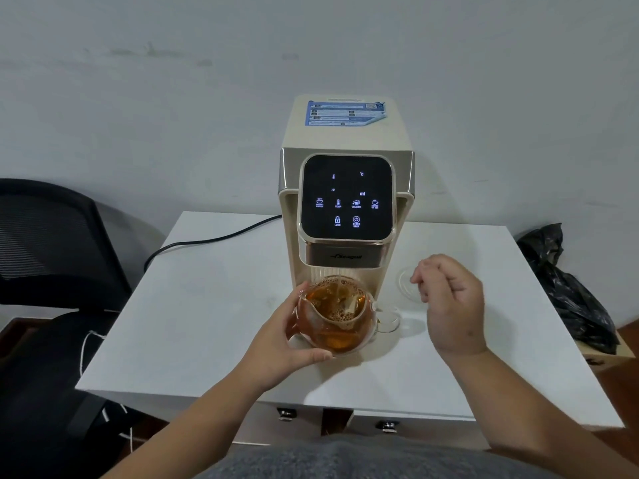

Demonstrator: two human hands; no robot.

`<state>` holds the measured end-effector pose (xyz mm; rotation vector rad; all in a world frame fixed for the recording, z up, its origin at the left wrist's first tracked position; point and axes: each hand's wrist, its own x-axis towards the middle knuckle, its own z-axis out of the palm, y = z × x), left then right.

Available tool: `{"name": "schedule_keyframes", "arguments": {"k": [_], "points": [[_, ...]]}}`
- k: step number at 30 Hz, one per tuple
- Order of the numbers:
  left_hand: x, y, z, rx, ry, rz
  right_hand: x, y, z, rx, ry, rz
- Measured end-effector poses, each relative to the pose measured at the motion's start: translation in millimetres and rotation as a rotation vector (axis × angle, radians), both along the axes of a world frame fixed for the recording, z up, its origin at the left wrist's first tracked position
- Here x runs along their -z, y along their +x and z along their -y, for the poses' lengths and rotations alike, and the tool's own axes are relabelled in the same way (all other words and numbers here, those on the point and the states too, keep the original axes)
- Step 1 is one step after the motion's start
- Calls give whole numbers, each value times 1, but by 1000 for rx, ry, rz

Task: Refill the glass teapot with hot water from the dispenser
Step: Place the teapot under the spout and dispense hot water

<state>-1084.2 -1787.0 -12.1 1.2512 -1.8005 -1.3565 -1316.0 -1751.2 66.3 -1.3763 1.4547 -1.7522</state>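
The glass teapot [334,314], full of amber tea, is positioned under the dispenser [346,188] outlet to catch water and is steadied by the left hand [288,335], cupped around its side. The right hand [449,299] is held loosely curled, empty, beside what is possibly the lid [408,281].

A white table [214,305] carries everything here. The cream water dispenser [345,188] stands at its back edge, centred, with a black power cord [207,240] trailing off its left side across the tabletop and over the edge. The glass teapot [337,318], full of amber liquid, sits on the table just under the dispenser's outlet. To the right of the dispenser lies what looks like a clear glass lid [406,281].
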Motion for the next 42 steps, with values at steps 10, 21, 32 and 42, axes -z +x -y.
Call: {"name": "schedule_keyframes", "arguments": {"k": [10,21,32,42], "points": [[2,0,1,2,-4,17,60,2,3,-179,427,-6],[5,1,2,12,0,8,71,2,4,-204,446,-1],[8,5,5,47,58,-69,69,2,4,-192,477,17],[9,9,8,70,76,-103,72,1,5,-187,479,45]]}}
